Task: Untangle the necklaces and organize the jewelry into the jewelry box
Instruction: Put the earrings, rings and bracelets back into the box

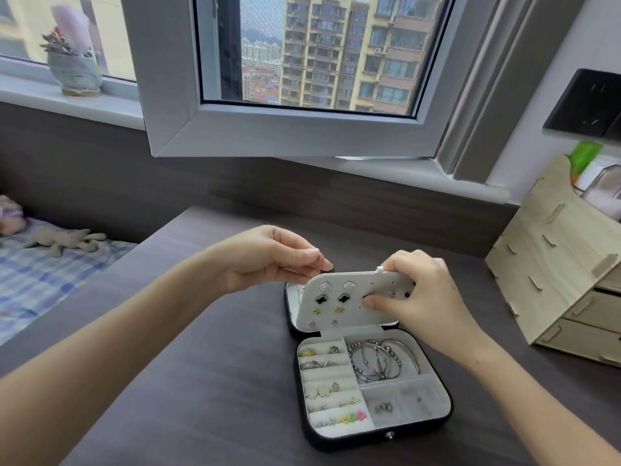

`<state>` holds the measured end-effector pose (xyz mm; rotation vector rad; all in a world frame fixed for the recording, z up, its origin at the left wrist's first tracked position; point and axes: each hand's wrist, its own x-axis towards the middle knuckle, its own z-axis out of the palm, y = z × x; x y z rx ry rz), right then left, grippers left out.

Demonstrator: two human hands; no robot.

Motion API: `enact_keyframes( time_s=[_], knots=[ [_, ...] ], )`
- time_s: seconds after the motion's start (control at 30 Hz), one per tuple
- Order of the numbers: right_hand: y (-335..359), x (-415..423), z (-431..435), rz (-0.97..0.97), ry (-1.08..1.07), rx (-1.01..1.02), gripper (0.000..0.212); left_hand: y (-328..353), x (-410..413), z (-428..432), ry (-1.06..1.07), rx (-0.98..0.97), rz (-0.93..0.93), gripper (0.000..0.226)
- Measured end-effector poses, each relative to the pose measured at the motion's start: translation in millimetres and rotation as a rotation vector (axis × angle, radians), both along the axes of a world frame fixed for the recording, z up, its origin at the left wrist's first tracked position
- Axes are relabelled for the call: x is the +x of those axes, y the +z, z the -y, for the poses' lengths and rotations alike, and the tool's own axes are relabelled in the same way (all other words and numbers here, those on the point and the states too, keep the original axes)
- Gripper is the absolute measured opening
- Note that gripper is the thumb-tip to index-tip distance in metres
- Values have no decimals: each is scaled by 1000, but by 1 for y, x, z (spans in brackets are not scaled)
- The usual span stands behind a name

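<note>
On the dark desk (208, 398), near its middle: one black jewelry box (376, 435), lid open, pale lining.
- Earring panel (339, 309): white, perforated, tilted up at the rear of the box. Left half carries paired studs in rows: silver diamonds, black clovers, gold pieces, pinkish pieces.
- Right hand (423, 297): fingers closed on the panel's right end, thumb across its face, other fingers behind its top edge.
- Left hand (268, 257): fingers pinched together just above the panel's top left corner; whether anything is held between them cannot be told.
- Ring rolls, left of tray: rings (316, 358) in the upper slots, small earrings and coloured studs (452, 417) lower down.
- Upper right compartment: silver hoops and bangles (383, 359), overlapping.
- Lower right compartment: small silver piece (383, 407).
- Wooden drawer organizer (564, 280): right edge of desk, well apart from the box.
</note>
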<state>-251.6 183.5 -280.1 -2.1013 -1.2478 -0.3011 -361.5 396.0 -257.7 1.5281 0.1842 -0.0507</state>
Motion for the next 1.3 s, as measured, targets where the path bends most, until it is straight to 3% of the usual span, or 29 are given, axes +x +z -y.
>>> enact_keyframes(
  time_s=[0.2, 0.4, 0.57, 1.3],
  knots=[
    [-26, -12, 16, 312, 7, 158, 21, -28, 17, 28, -107, 98, -103, 16],
    [-39, -16, 20, 422, -7, 263, 19, -35, 28, 48, -169, 104, -126, 14],
    [-45, -15, 19, 465, -23, 304, 19, -31, 28, 51, -265, 80, -139, 18],
    [-46, -12, 17, 474, -23, 303, 19, -37, 30, 51, -276, -25, -158, 22]
  ],
)
